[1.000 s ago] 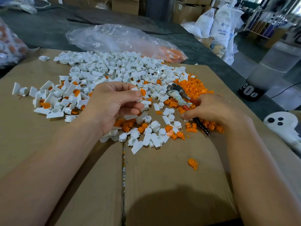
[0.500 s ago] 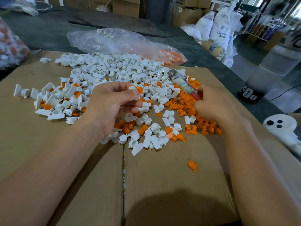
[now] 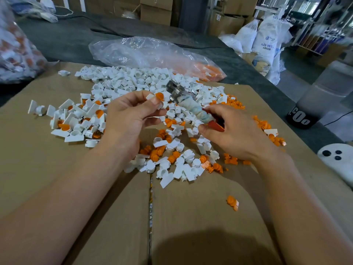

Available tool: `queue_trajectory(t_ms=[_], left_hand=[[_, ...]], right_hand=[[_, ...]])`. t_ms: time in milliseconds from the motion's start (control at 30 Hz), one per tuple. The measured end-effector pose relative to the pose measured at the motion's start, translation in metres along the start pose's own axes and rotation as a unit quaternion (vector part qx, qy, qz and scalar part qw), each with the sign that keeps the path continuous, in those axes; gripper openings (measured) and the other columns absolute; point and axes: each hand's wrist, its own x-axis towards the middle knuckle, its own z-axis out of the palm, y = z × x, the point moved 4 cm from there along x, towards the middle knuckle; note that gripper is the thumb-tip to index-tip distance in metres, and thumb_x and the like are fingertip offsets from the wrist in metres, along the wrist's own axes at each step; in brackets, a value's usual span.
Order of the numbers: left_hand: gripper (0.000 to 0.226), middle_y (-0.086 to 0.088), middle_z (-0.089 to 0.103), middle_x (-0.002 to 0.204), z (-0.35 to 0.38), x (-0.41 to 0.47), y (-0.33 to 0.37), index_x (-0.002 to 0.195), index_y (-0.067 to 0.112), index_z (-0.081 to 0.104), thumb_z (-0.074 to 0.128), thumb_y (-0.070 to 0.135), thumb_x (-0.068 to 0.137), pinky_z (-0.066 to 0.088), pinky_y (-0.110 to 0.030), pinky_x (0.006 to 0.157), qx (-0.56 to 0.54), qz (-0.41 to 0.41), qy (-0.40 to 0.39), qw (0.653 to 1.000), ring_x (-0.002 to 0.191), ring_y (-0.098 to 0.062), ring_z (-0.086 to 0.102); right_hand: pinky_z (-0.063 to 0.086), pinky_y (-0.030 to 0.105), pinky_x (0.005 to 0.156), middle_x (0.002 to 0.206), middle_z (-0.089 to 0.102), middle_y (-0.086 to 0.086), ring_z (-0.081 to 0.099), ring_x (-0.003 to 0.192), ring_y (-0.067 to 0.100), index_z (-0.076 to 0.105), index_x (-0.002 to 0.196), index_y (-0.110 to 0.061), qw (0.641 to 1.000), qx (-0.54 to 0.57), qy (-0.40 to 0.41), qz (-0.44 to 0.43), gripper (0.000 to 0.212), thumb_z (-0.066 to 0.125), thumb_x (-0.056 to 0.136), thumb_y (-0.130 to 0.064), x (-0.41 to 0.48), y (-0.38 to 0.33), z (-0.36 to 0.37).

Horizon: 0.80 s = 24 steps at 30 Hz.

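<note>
My left hand (image 3: 129,117) pinches a small white plastic part with an orange cap (image 3: 159,96) between thumb and fingertips, lifted above the pile. My right hand (image 3: 233,134) grips a pair of pliers (image 3: 189,104) by the red handles; cloth is wrapped round their middle. The metal jaws point up-left, close to the orange cap. A large heap of white plastic parts (image 3: 133,81) covers the far side of the cardboard (image 3: 191,217). Loose orange caps (image 3: 212,165) lie below and to the right of my hands.
A clear plastic bag (image 3: 145,52) with orange parts lies behind the heap. Another bag of parts (image 3: 15,52) sits at the far left. A white object with black dots (image 3: 338,159) lies off the right edge. Sacks and boxes stand beyond.
My right hand lifted the pliers off the orange caps and swung them left toward my left hand. My left hand rose slightly with the capped part.
</note>
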Motion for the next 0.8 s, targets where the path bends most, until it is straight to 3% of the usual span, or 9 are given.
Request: queue_trajectory(t_ms=[100,300,467,567,700,800], left_hand=[[0.01,0.006,0.067,0.059,0.0012,-0.0005,0.0,0.076,0.012,0.06,0.061,0.005,0.083,0.049,-0.017,0.048,0.001,0.006,-0.005,1.0,0.058,-0.009,0.066],[0.011,0.007,0.067,0.059,0.0026,-0.0013,0.0004,0.076,0.013,0.059,0.059,0.005,0.083,0.049,-0.016,0.048,-0.001,0.017,-0.009,1.0,0.059,-0.008,0.067],[0.011,0.007,0.068,0.061,0.0031,-0.0023,0.0019,0.076,0.013,0.059,0.064,0.016,0.068,0.049,-0.017,0.048,-0.006,0.023,-0.016,1.0,0.06,-0.008,0.067],[0.015,0.006,0.069,0.063,0.0033,-0.0031,0.0025,0.076,0.013,0.059,0.064,0.02,0.064,0.049,-0.017,0.048,-0.006,0.022,-0.02,1.0,0.061,-0.009,0.067],[0.004,0.006,0.068,0.062,0.0032,-0.0028,0.0003,0.076,0.013,0.059,0.063,0.01,0.076,0.049,-0.017,0.048,-0.001,0.014,-0.025,1.0,0.06,-0.009,0.067],[0.015,0.005,0.066,0.059,0.0019,-0.0018,-0.0022,0.074,0.012,0.058,0.057,0.002,0.085,0.048,-0.016,0.048,0.005,0.008,-0.014,1.0,0.057,-0.009,0.066]], right_hand=[[0.033,0.007,0.066,0.092,0.054,-0.008,0.047,0.08,0.0,0.056,0.11,-0.02,1.0,0.014,-0.015,-0.006,0.036,0.056,0.082,-0.042,-0.0005,-0.0038,0.0022],[0.035,0.01,0.066,0.091,0.053,-0.011,0.047,0.08,-0.001,0.056,0.11,-0.02,0.999,0.027,-0.045,-0.007,0.037,0.055,0.082,-0.043,-0.0014,-0.0069,0.0064],[0.039,0.022,0.072,0.093,0.057,-0.003,0.051,0.084,0.012,0.057,0.105,-0.017,0.998,0.02,-0.058,-0.004,0.039,0.052,0.08,-0.045,-0.0025,-0.0083,0.0057],[0.037,0.018,0.067,0.084,0.055,-0.005,0.049,0.077,0.01,0.055,0.097,-0.019,0.997,0.032,-0.071,-0.004,0.031,0.052,0.08,-0.045,-0.0043,-0.0092,0.006],[0.03,0.018,0.056,0.071,0.05,-0.005,0.044,0.063,0.01,0.055,0.086,-0.015,0.997,0.022,-0.072,-0.006,0.028,0.055,0.083,-0.043,-0.0051,-0.0096,0.0077],[0.03,0.016,0.054,0.065,0.048,-0.005,0.042,0.059,0.009,0.055,0.079,-0.015,0.998,0.017,-0.058,-0.006,0.028,0.056,0.084,-0.042,-0.0053,-0.0109,0.0091]])
